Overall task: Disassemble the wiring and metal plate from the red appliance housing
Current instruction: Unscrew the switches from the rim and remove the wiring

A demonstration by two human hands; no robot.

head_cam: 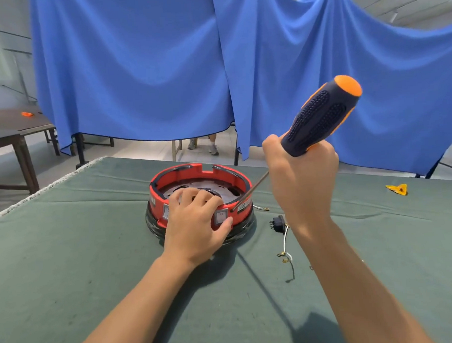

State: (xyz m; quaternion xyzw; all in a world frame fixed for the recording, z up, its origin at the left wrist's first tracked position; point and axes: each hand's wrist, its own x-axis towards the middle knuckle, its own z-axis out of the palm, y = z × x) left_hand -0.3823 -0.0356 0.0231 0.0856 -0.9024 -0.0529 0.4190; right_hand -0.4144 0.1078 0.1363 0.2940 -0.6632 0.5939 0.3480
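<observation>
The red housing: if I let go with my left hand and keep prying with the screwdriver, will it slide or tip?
Probably slide rather than tip: the red housing is low and wide, sitting flat on the green cloth. It looks like a fairly light plastic ring, so the screwdriver pressing near its rim could shove it. The left hand gripping its near wall seems to be what steadies it.
</observation>
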